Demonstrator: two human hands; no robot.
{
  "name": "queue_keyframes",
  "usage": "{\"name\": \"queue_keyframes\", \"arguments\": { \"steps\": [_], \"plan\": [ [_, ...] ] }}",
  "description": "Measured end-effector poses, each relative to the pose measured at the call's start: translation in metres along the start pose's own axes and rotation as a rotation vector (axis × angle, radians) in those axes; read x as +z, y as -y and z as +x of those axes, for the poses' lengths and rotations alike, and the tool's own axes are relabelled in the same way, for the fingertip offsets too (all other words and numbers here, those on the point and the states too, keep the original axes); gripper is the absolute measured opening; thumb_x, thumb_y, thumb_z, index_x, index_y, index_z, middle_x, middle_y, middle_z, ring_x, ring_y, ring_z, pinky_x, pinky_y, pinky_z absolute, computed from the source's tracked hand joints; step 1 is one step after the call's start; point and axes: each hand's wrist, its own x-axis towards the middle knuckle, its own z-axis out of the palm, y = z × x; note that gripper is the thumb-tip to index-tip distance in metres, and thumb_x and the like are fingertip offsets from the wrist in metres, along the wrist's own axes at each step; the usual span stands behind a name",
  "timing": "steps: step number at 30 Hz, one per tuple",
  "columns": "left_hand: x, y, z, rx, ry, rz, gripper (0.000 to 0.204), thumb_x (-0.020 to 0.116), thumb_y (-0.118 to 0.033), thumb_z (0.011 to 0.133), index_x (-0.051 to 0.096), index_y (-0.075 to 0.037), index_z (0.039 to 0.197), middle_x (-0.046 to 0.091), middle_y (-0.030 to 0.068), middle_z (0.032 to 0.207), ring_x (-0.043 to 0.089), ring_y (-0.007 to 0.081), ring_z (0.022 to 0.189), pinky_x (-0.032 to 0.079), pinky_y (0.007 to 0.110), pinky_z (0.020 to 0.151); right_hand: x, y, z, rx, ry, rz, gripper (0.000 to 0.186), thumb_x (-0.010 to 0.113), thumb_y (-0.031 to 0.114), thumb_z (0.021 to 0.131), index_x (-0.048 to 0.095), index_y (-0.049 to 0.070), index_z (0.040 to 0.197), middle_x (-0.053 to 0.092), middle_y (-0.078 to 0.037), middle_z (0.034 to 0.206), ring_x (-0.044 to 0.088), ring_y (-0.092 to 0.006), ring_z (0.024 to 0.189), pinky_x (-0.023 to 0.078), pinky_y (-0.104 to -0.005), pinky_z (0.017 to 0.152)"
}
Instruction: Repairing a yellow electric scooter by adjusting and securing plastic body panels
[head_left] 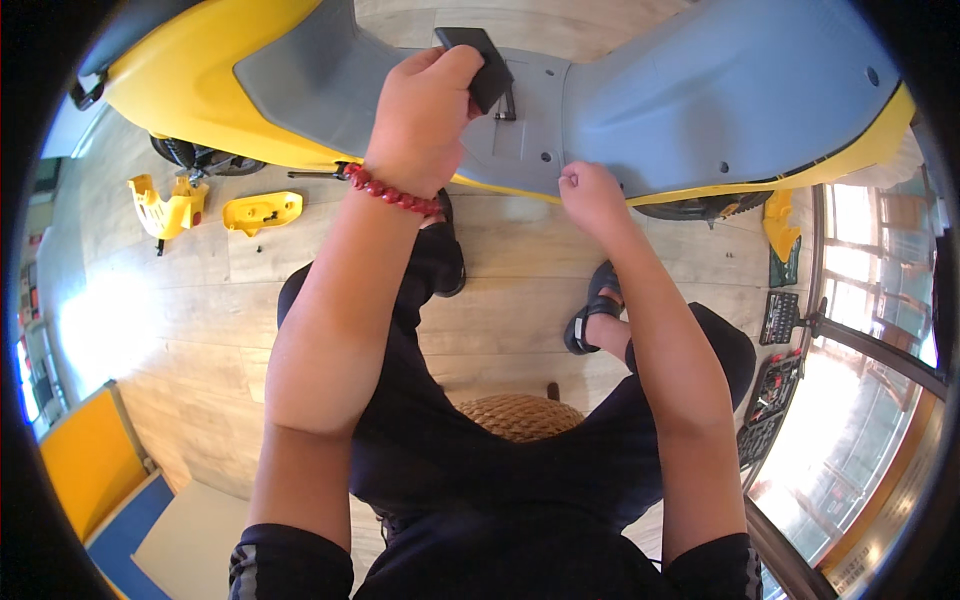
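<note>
Black panel (490, 74) is clasped in the left hand (420, 115), beyond and left of the curled right hand (593, 199).

Clear floor (520, 300) between shoes (577, 330), vehicle body (640, 120) ahead

Floor (515, 325): pale wood planks, under yellow-grey scooter (690, 110)
Toward left edge: yellow shell (168, 212), shallow yellow cover (243, 214)
Right edge: yellow panel (780, 226), black tool cases (779, 318)

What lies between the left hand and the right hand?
In the head view, grey footboard with a dark round spot and yellow edging lies between the left hand, holding a black plate, and the right hand.
</note>
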Motion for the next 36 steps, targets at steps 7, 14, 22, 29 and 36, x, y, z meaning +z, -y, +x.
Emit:
{"name": "queue_keyframes", "arguments": {
  "steps": [7, 14, 22, 29, 36],
  "plan": [
    [-0.001, -0.005, -0.012, 0.049, -0.023, -0.060, 0.013, 0.054, -0.010, 0.086, 0.056, 0.002, 0.090, 0.059, 0.0102, 0.085, 0.057, 0.0187, 0.077, 0.047, 0.032, 0.068, 0.021, 0.034, 0.108, -0.353, -0.374, -0.072, 0.040, 0.053, 0.022, 0.086, 0.053, 0.010, 0.124, 0.046, -0.018, 0.130, 0.047, -0.0332, 0.116, 0.041, -0.0397, 0.097],
    [-0.001, -0.011, -0.018, -0.054, -0.131, -0.155, 0.014, 0.053, -0.009, 0.083, 0.059, 0.001, 0.090, 0.057, 0.0007, 0.080, 0.049, 0.0072, 0.069, 0.040, 0.021, 0.064, 0.041, 0.050, 0.147, -0.252, -0.292, -0.164, 0.038, 0.051, 0.015, 0.083, 0.054, 0.008, 0.120, 0.053, -0.012, 0.124, 0.051, -0.0299, 0.111, 0.041, -0.0403, 0.095],
    [0.013, -0.015, -0.004, -0.047, -0.048, -0.239, 0.016, 0.051, -0.008, 0.082, 0.058, 0.004, 0.089, 0.056, 0.0012, 0.080, 0.046, 0.0066, 0.071, 0.038, 0.022, 0.065, 0.046, 0.051, 0.156, -0.313, -0.295, -0.207, 0.017, 0.057, 0.010, 0.080, 0.059, 0.004, 0.095, 0.056, -0.015, 0.103, 0.053, -0.0322, 0.102, 0.045, -0.0406, 0.087],
    [0.001, -0.014, -0.004, 0.001, -0.137, -0.150, 0.017, 0.052, -0.009, 0.078, 0.059, 0.004, 0.087, 0.057, 0.0019, 0.075, 0.046, 0.0073, 0.065, 0.038, 0.023, 0.057, 0.080, 0.030, 0.159, -0.110, -0.223, 0.112, 0.024, 0.061, 0.011, 0.076, 0.059, -0.001, 0.097, 0.056, -0.022, 0.104, 0.055, -0.0388, 0.100, 0.045, -0.0443, 0.086],
    [0.024, 0.001, -0.009, 0.030, -0.069, 0.108, 0.019, 0.053, -0.011, 0.079, 0.061, 0.003, 0.089, 0.056, 0.0012, 0.071, 0.049, 0.0080, 0.065, 0.041, 0.025, 0.058, 0.091, -0.013, 0.155, 0.013, -0.131, 0.799, 0.052, 0.069, 0.039, 0.074, 0.062, -0.004, 0.103, 0.066, -0.020, 0.095, 0.064, -0.0322, 0.090, 0.048, -0.0383, 0.079]
  ]
}}
